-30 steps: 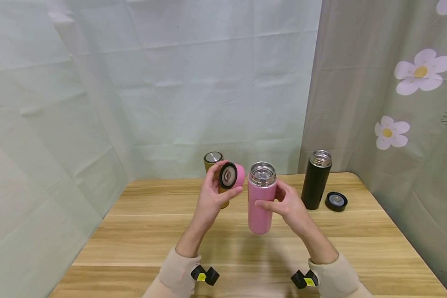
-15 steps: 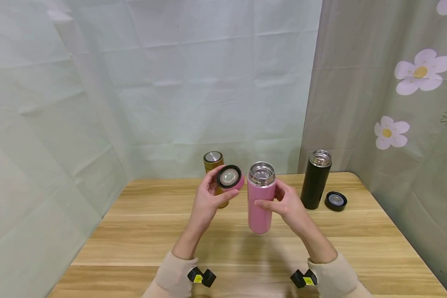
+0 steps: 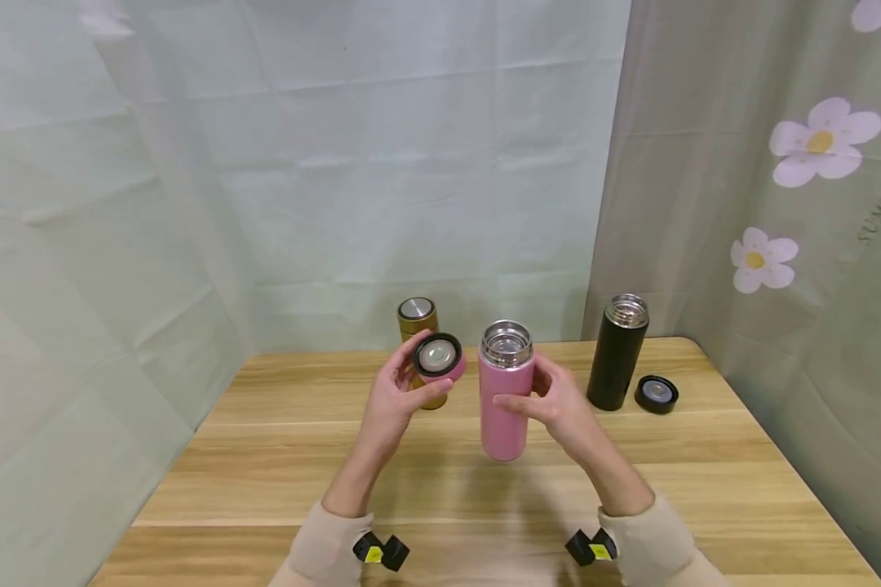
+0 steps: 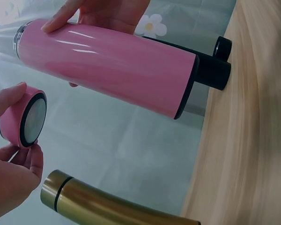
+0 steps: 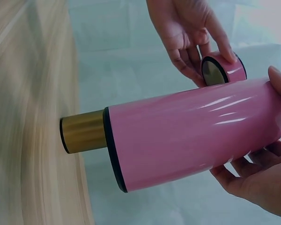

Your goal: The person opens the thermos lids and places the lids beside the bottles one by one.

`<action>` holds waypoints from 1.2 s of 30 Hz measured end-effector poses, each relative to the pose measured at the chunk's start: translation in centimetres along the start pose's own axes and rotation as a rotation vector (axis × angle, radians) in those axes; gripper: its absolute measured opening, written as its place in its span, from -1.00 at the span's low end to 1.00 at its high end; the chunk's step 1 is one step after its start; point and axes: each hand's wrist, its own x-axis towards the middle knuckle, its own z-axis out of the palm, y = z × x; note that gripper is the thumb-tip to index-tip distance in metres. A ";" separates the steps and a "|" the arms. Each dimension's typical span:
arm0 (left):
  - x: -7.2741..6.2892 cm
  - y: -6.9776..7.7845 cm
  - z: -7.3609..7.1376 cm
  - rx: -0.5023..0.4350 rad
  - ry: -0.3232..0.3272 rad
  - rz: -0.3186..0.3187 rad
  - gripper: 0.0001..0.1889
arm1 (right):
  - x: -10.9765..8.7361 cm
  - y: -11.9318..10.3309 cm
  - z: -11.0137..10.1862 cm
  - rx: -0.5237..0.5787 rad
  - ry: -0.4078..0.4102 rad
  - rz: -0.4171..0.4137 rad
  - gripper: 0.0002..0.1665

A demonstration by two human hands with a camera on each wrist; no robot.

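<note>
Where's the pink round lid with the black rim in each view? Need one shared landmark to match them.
Head: pink round lid with a black rim just below picture centre, held in the left hand.
Left wrist: lid near the left edge, about mid-height.
Right wrist: lid right of centre, upper half.
Shared landmark: the glossy pink cylindrical bottle with a silver-coloured neck, body visible in all three views.

Your head view looks forward and down; your wrist views, nearer and turned sideways, share the pink bottle (image 4: 107, 68).
</note>
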 end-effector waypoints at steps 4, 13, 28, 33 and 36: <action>-0.1 -0.2 -0.4 -0.005 -0.001 -0.015 -0.19 | 0.2 0.0 0.2 -0.012 0.000 0.010 -0.27; -0.2 -0.5 -0.9 0.011 0.014 -0.013 -0.20 | 0.7 -0.5 0.2 -0.022 0.004 0.034 -0.26; 0.0 -0.4 -4.8 0.228 -0.030 -0.079 -0.23 | 1.7 -0.4 1.7 0.026 -0.016 0.043 -0.19; 0.2 -0.4 -6.0 0.239 -0.056 -0.052 -0.23 | 1.9 -0.3 2.2 0.069 -0.024 0.044 -0.16; 0.3 -0.4 -6.9 0.265 -0.069 -0.056 -0.22 | 2.1 -0.1 2.6 0.080 -0.033 0.057 -0.15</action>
